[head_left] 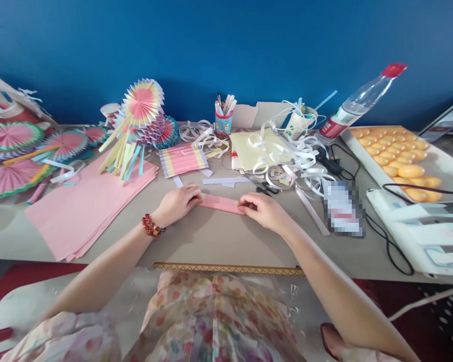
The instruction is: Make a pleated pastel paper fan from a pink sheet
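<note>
A narrow folded strip of pink paper point(221, 203) with pale yellow ends lies level across the grey table. My left hand point(178, 203), with a red bead bracelet at the wrist, pinches its left end. At the other end, the thumb and fingers of my right hand point(263, 210) are closed on the paper. Just beyond my left hand rests a pleated pink sheet point(184, 160) with yellow and lilac bands. Pale lilac paper strips point(226, 180) lie behind the folded strip. Black scissor handles point(267, 188) show beyond my right hand.
Pink paper sheets point(79, 206) are stacked at left, below a pleated paper rosette point(143, 100). Curled white ribbon point(302, 158) spreads at right, near a plastic bottle point(357, 108) and a power strip point(419, 231). A pen cup point(224, 123) stands by the blue wall.
</note>
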Motion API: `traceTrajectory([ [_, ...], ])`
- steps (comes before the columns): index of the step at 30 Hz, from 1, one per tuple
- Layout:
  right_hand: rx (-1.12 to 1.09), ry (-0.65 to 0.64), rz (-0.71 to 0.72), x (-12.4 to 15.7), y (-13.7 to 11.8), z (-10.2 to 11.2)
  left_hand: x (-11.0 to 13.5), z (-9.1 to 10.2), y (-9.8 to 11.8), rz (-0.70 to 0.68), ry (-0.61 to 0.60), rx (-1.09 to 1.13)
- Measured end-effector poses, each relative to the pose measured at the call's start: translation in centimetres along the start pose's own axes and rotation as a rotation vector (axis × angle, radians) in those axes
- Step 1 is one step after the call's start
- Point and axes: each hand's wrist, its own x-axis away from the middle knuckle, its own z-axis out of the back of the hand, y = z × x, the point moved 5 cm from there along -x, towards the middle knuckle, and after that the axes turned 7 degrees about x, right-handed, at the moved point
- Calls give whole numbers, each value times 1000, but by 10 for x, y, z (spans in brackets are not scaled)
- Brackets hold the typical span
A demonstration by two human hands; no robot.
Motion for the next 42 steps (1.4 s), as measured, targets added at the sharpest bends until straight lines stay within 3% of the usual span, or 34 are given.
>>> traceTrajectory([
  [10,-47,-4,-43,0,3,1,0,0,1,-11,-6,-18],
  [21,-31,13,50,0,0,0,-1,1,1,-20,-17,-17],
  [42,-26,-30,-3,-2,4,-2,0,2,3,-21,-9,-28],
])
